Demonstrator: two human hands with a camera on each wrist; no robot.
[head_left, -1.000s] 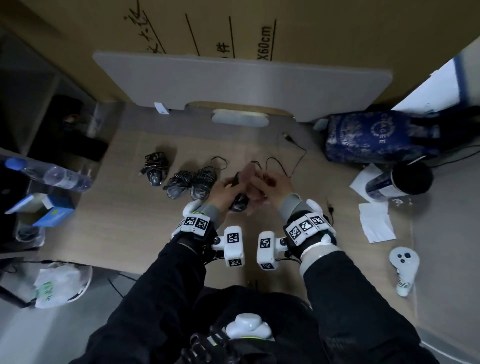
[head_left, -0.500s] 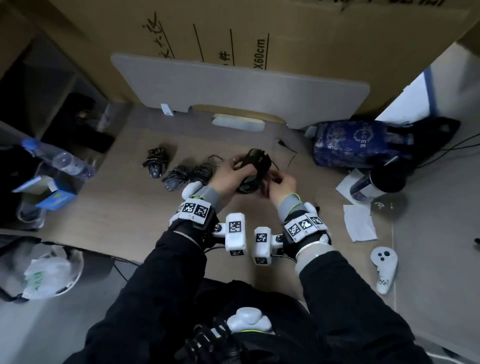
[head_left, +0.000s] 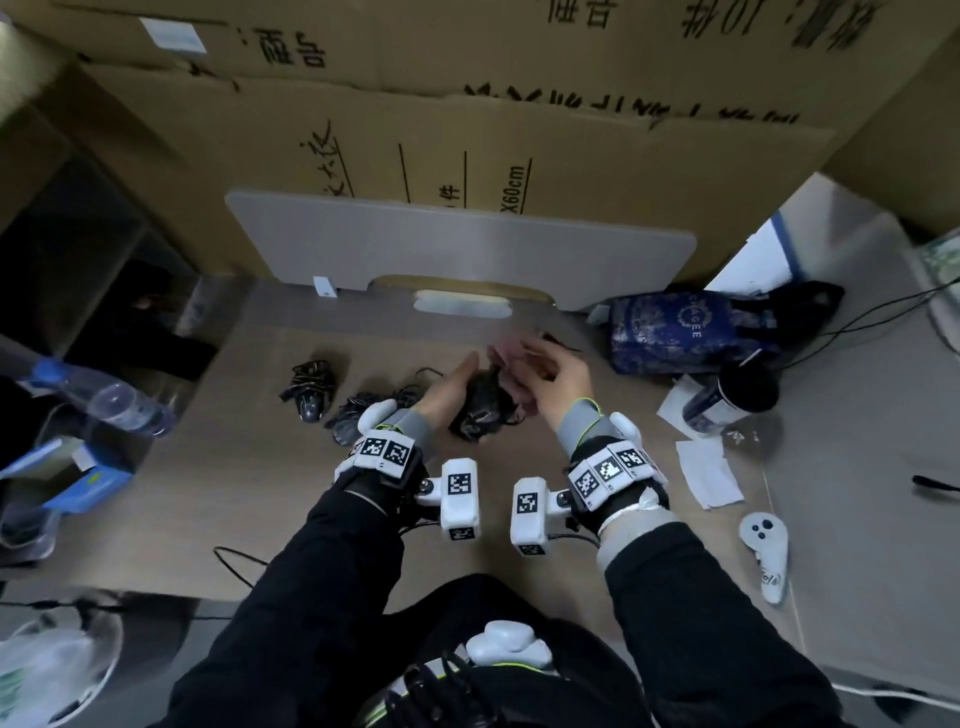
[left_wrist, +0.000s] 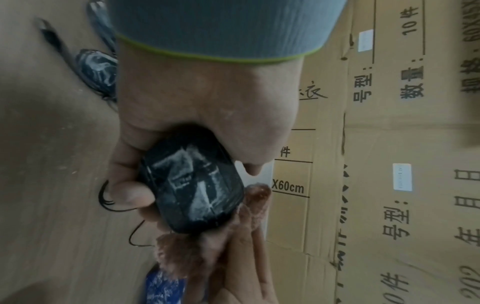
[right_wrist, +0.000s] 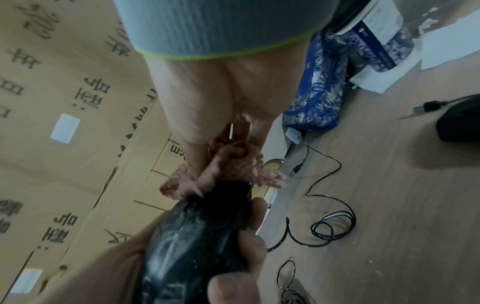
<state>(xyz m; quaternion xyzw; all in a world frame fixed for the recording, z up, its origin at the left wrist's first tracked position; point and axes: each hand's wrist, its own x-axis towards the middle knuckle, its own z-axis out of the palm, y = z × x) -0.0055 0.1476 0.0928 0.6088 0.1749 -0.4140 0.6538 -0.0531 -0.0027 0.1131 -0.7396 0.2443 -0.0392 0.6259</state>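
Observation:
My left hand (head_left: 449, 387) grips a dusty black computer mouse (head_left: 480, 410) above the wooden table (head_left: 218, 467). In the left wrist view my thumb and fingers curl round the mouse (left_wrist: 192, 189). My right hand (head_left: 553, 369) holds a fuzzy brown-pink cloth (head_left: 511, 358) against the mouse's far end. The right wrist view shows the cloth (right_wrist: 233, 164) bunched in my fingers and touching the mouse (right_wrist: 189, 242). The mouse's thin black cable (right_wrist: 332, 226) lies looped on the table below.
Three other black mice with wound cables (head_left: 311, 389) (head_left: 353, 415) (head_left: 410, 395) lie left of my hands. To the right are a blue patterned bag (head_left: 680, 332), a dark cup (head_left: 737, 395), white papers (head_left: 709, 473) and a white controller (head_left: 763, 551). A grey board (head_left: 457, 244) leans on cardboard boxes behind.
The mouse has come up off the table in my left hand. My right hand has moved with the cloth to the mouse's far end. The head view has tilted upward.

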